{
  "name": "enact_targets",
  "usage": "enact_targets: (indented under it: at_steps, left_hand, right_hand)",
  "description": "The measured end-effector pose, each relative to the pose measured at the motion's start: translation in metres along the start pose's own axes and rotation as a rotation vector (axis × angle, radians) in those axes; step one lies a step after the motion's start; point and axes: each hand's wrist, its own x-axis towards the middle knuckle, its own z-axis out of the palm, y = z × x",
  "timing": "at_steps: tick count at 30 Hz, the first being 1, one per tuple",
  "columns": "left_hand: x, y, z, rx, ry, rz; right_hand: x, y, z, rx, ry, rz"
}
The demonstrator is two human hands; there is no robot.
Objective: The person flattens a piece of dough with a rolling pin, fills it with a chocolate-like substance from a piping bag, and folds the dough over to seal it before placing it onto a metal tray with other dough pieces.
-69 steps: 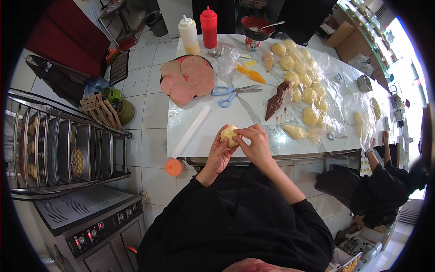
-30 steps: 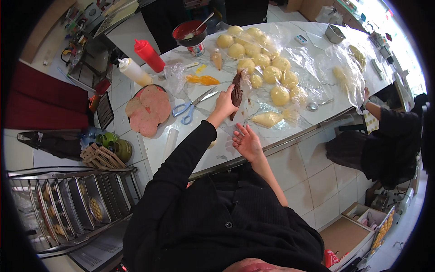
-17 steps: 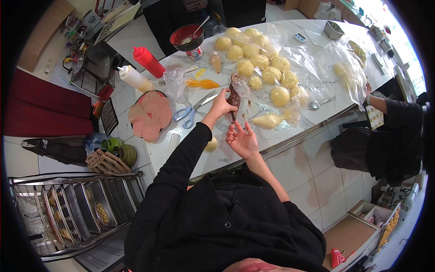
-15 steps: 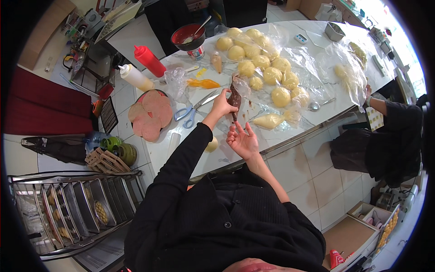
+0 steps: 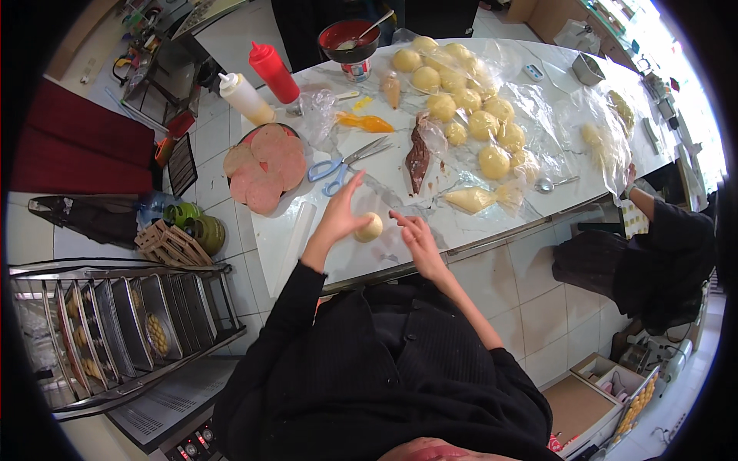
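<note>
A small pale dough ball (image 5: 371,228) sits on the white marble table (image 5: 338,265) close to its near edge. My left hand (image 5: 338,218) is open beside it, thumb reaching to the ball's left side and fingers stretched away from me. On the other side my right hand (image 5: 420,244) holds nothing, index finger extended and the others loosely bent; a dark brown smear shows at a fingertip. Beyond the hands lies a piping bag of brown filling (image 5: 418,159). Blue-handled scissors (image 5: 338,170) lie to the left of it, and a piping bag of cream-coloured filling (image 5: 470,200) to the right.
Several dough balls (image 5: 483,124) under plastic fill the table's far middle. At left stand a plate of pink meat slices (image 5: 266,170), a red squeeze bottle (image 5: 274,74) and a white one (image 5: 244,100). A bowl (image 5: 350,44) is behind. Another person (image 5: 653,238) works at right.
My left hand has let go of the brown piping bag, now lying on the table, and moved nearer to the dough ball. My right hand has turned from palm-up toward the ball.
</note>
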Motion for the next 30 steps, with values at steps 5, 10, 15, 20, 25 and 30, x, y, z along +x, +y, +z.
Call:
enact_targets:
  at_steps: [5,10,15,20,25,30]
  left_hand:
    - [-0.059,-0.021,0.027,0.11,0.133,0.072]
    - [-0.055,-0.022,0.04,0.001,0.174,0.077]
    - [-0.053,-0.02,0.042,0.018,0.186,0.0]
    - [-0.051,-0.021,0.043,0.032,0.186,0.011]
    - [-0.056,-0.02,0.039,0.019,0.168,0.039]
    - [-0.082,-0.009,0.022,-0.003,0.389,0.109]
  right_hand:
    - [0.002,-0.011,0.027,-0.726,-0.024,-0.199]
    - [0.006,-0.013,0.04,-0.98,-0.012,-0.287]
    - [-0.004,-0.021,0.042,-1.148,-0.065,-0.3]
    - [-0.016,-0.037,0.031,-1.129,-0.154,-0.235]
    - [-0.011,-0.024,0.002,-1.156,0.163,-0.124]
    - [-0.028,-0.001,-0.007,-1.395,0.08,0.12]
